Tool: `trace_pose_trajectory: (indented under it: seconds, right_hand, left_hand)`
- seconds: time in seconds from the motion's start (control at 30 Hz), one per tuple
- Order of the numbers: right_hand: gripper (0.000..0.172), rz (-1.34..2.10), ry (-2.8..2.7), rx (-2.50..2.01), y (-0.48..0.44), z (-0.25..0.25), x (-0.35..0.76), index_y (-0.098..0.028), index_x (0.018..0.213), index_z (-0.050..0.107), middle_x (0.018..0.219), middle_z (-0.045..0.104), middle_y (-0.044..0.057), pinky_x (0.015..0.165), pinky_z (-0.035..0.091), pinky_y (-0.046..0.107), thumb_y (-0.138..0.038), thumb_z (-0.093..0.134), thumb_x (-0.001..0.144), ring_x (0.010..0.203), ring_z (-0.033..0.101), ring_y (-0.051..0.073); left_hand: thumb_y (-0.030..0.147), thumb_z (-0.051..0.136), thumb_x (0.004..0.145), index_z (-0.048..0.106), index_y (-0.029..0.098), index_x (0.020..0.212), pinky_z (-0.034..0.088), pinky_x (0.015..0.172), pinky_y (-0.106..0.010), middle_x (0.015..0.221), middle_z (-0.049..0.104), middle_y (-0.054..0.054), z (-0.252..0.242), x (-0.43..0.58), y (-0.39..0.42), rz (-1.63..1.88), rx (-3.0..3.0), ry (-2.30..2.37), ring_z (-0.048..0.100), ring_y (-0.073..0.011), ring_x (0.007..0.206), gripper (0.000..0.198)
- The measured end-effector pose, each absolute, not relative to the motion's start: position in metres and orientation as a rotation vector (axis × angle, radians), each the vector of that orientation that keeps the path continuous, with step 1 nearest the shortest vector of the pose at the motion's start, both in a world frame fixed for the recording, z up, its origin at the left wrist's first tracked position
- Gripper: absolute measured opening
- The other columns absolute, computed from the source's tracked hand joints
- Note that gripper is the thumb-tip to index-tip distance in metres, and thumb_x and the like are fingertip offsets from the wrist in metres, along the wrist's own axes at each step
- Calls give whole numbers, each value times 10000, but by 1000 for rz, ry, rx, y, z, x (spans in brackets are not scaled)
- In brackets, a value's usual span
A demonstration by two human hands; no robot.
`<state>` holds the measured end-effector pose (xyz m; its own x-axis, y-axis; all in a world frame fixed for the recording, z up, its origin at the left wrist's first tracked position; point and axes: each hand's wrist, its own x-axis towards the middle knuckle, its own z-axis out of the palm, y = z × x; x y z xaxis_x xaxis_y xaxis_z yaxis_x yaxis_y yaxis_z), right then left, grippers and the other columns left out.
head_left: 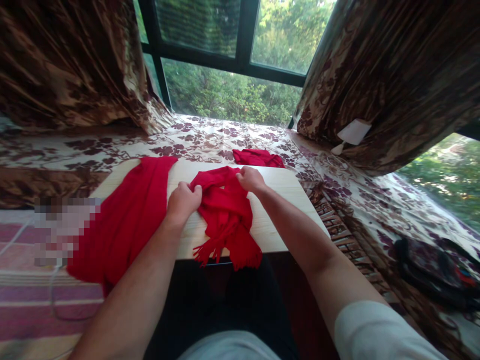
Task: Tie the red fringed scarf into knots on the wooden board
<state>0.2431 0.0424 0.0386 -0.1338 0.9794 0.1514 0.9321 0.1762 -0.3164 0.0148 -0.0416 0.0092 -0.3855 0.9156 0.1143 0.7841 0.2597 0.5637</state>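
Observation:
A crumpled red fringed scarf (227, 220) lies on a light wooden board (277, 220), its fringe hanging over the near edge. My left hand (183, 200) is closed on the scarf's upper left part. My right hand (250, 179) is closed on its upper right part. Both hands grip the cloth at the far end, a short span apart. A second red scarf (123, 220) lies stretched flat along the board's left side, reaching down over the striped cover. A third red cloth (257, 157) lies bunched beyond the board's far edge.
The board rests on a bed with a cream cover printed with maroon flowers (210, 137). Brown patterned curtains (393, 70) hang at both sides of a dark-framed window (225, 60). A white object (350, 134) sits at right. A dark bag (431, 270) lies at far right.

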Motion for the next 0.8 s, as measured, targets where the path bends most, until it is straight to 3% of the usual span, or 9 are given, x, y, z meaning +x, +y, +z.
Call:
trace_pose_trajectory:
  seconds: [0.1,0.2,0.4,0.57,0.8]
  right_hand:
    - [305,358,-2042,-1862,66,26,244,-174,957,718,994,748,94,712,423,248,-414,531,943,881,661,187]
    - [400,476,-2056,-1920,81,20,243,-146,870,729,868,741,101,648,402,246,-484,525,934,796,653,188]
    - [298,505,-2094,-1958,96,21,243,-109,919,716,888,731,125,648,401,254,-335,522,934,768,633,193]
    - [263,535,-2003,-1873,103,21,251,-137,1009,680,974,723,101,701,443,255,-291,471,967,785,621,183]
    - [287,496,-1980,-1855,101,14,261,-175,1054,656,1021,716,78,761,465,264,-387,475,989,862,635,188]
  left_hand:
    - [545,435,885,733,107,960,505,866,-409,984,735,-237,7,6,-15,651,1508,2240,682,-374,1039,535]
    - [592,513,822,754,94,926,508,823,-390,950,739,-241,8,5,0,555,1474,2237,690,-377,1017,563]
    - [436,592,778,736,129,784,447,612,-317,718,704,-130,7,4,12,606,1473,2142,688,-276,757,339]
    - [387,605,804,688,132,964,428,586,-267,825,714,-77,8,6,15,955,1361,2036,632,-188,690,312]
    - [411,610,848,670,160,1067,490,795,-298,950,734,-105,1,5,16,973,1488,2111,673,-226,865,338]
